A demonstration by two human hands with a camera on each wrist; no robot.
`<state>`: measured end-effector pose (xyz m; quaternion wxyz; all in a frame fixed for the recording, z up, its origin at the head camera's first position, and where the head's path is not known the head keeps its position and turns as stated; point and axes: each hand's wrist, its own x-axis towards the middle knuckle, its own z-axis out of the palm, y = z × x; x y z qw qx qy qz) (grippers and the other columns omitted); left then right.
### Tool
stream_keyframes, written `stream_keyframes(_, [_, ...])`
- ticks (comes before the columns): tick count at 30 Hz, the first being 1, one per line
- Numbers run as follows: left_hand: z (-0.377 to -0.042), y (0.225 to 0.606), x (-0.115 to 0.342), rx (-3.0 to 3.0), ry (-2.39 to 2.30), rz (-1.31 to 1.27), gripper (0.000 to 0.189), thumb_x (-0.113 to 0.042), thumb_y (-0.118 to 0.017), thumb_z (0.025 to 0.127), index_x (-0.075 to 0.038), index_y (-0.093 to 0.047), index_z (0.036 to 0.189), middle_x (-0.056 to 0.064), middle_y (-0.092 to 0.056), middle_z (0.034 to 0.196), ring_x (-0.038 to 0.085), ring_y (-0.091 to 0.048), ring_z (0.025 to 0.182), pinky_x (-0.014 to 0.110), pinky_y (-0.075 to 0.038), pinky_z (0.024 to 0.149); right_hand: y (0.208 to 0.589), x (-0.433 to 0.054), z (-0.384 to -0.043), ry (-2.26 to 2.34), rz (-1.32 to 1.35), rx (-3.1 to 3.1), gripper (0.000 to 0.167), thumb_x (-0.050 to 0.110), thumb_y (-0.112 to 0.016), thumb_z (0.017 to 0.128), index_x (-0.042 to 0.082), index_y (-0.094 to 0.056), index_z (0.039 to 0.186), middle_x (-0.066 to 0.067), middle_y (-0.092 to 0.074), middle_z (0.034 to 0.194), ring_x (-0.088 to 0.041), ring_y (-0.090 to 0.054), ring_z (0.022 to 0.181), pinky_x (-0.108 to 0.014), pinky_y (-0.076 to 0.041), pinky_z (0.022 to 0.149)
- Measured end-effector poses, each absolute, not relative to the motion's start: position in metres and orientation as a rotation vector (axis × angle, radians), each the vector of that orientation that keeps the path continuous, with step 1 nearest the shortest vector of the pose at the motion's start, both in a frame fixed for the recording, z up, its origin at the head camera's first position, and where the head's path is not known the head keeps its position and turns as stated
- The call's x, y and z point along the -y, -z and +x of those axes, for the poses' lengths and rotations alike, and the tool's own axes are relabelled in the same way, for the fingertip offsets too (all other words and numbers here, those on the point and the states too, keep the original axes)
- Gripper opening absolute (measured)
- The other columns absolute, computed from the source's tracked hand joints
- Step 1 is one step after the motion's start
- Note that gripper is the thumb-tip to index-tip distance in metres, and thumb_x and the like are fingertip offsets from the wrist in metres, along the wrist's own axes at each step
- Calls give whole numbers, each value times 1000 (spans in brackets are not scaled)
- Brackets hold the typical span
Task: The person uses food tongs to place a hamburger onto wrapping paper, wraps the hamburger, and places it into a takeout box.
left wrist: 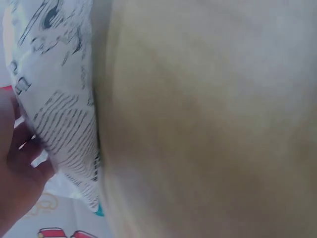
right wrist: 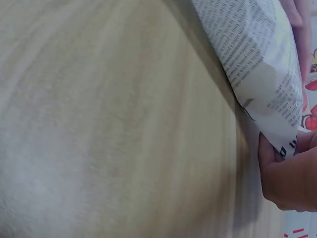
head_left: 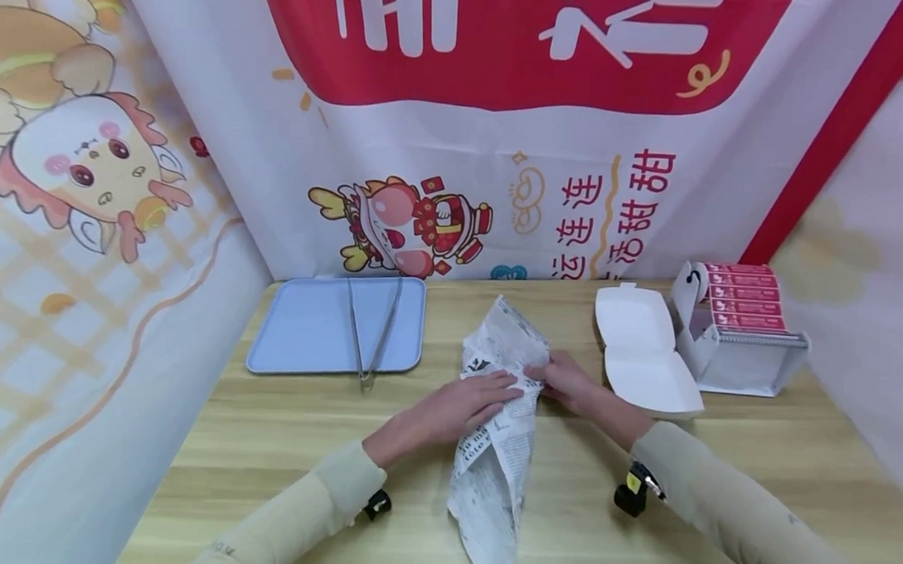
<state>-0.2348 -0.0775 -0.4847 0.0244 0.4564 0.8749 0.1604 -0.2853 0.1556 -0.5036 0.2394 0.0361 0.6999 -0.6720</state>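
A long wrapper of newsprint paper [head_left: 494, 433] lies folded over at the middle of the table, pointed at its far end and partly open at the near end. Whether anything is inside is hidden. My left hand [head_left: 465, 407] rests on top of the folded paper, its fingers stretched across the overlap. At the paper's right edge, my right hand [head_left: 567, 381] pinches a fold between thumb and fingers. The right wrist view shows that hand [right wrist: 290, 171] gripping a printed corner. In the left wrist view, fingers [left wrist: 27, 153] lie against the paper's side.
To the left is a blue tray [head_left: 293, 326], with metal tongs [head_left: 374, 354] lying across its front edge. An open white clamshell box [head_left: 647, 347] sits at right, beside a dispenser [head_left: 747, 359] holding a roll of red labels [head_left: 745, 296]. A printed cloth [head_left: 441, 149] hangs behind the table.
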Motion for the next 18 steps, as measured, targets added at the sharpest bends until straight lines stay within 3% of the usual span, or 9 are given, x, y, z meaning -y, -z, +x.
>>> stream_keyframes(2, [-236, 488, 75, -2742, -714, 1330, 40, -24, -44, 107, -16, -52, 145, 3, -50, 152, 19, -42, 145, 39, -37, 119, 505, -156, -283, 1848, 114, -1948, 42, 0, -55, 97, -12, -46, 136, -9, -67, 106, -10, -65, 85, -21, -56, 75])
stream_keyframes(6, [-242, 494, 72, -2840, -1151, 1097, 22, -16, -62, 98, -13, -72, 118, 5, -72, 123, 19, -66, 117, 34, -53, 102, 503, -156, -282, 1791, 143, -2056, 38, 2, -56, 97, -11, -51, 132, -10, -68, 102, -12, -65, 82, -21, -54, 73])
stream_keyframes(9, [-248, 495, 72, -2899, -1333, 808, 12, -16, -72, 90, -10, -73, 101, 5, -73, 104, 20, -66, 98, 33, -53, 89, 500, -157, -283, 1709, 134, -2160, 36, 5, -57, 98, -9, -53, 131, -14, -69, 105, -13, -63, 82, -22, -51, 73])
stream_keyframes(13, [-258, 491, 76, -2818, -1400, 359, 48, -25, -83, 81, -1, -60, 116, 14, -59, 118, 27, -54, 108, 39, -48, 94, 499, -156, -284, 1682, 113, -2180, 39, 9, -55, 100, -5, -52, 137, -19, -66, 118, -16, -63, 90, -22, -50, 77])
stream_keyframes(16, [-263, 487, 80, -2577, -1443, 139, 82, -28, -85, 79, 3, -39, 140, 21, -54, 135, 32, -54, 120, 44, -48, 104, 498, -157, -282, 1713, 116, -2129, 43, 10, -55, 101, -3, -48, 141, -20, -63, 126, -16, -63, 93, -23, -52, 79])
stream_keyframes(18, [-265, 486, 82, -2427, -1447, 64, 94, -28, -84, 80, 5, -28, 148, 23, -55, 138, 33, -58, 121, 45, -47, 107, 499, -159, -278, 1737, 108, -2074, 47, 10, -55, 101, -2, -44, 145, -19, -62, 128, -14, -63, 92, -22, -52, 78])
